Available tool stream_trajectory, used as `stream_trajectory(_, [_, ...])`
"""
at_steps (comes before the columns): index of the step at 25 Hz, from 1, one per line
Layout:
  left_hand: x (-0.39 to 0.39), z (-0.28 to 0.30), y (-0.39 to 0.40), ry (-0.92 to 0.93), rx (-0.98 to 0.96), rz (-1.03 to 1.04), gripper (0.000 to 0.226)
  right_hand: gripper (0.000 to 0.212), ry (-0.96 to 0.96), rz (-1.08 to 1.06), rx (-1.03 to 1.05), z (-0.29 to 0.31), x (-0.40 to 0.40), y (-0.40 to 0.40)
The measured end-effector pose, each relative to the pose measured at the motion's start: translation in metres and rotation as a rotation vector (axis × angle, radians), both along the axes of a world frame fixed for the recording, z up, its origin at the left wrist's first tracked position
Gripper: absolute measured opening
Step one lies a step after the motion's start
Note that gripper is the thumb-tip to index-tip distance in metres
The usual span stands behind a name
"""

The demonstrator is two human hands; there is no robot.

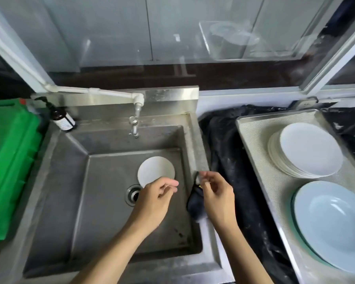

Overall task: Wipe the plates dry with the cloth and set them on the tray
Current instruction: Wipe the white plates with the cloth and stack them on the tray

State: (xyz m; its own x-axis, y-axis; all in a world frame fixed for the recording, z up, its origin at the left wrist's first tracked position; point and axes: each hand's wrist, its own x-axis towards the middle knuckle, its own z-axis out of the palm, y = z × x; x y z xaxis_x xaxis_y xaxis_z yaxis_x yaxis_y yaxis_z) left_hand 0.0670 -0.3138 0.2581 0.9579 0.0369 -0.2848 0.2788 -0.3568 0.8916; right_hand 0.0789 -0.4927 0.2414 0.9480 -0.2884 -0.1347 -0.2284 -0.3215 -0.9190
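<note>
Stainless steel sink (74,181) under a window, metal tray (254,128) to its right on the counter. One small round white plate (156,170) lies flat on the basin floor beside the drain; a stack of white plates (307,149) and a pale blue deep plate (332,226) already sit on the tray. I judge the sink plate stiff, light, wet-slick and breakable; best taken by the near rim. My left hand (152,203) hovers over that rim, fingers loosely curled, grip holding nothing. My right hand (215,199) pinches the dark cloth (195,206), which hangs over the sink's right edge.
</note>
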Motion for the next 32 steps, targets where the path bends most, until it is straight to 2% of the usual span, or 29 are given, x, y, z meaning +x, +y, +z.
stream_trajectory(7, [-0.038,-0.046,0.123,0.097,0.043,0.028,0.029,0.024,0.128,0.015,-0.007,-0.047,-0.051,0.119])
stream_trajectory(13, [-0.044,-0.087,0.162,0.178,0.041,0.093,0.025,0.024,0.241,0.04,-0.03,-0.092,-0.056,0.154])
stream_trajectory(22, [0.024,-0.216,0.165,0.236,0.054,0.217,0.034,0.017,0.372,0.044,-0.043,-0.225,0.034,0.15])
stream_trajectory(26, [0.072,-0.284,0.162,0.226,0.054,0.254,0.03,0.026,0.381,-0.053,-0.008,-0.291,0.084,0.145])
stream_trajectory(32, [0.129,-0.348,0.154,0.264,0.105,0.242,0.037,0.039,0.374,-0.229,-0.036,-0.364,0.137,0.134])
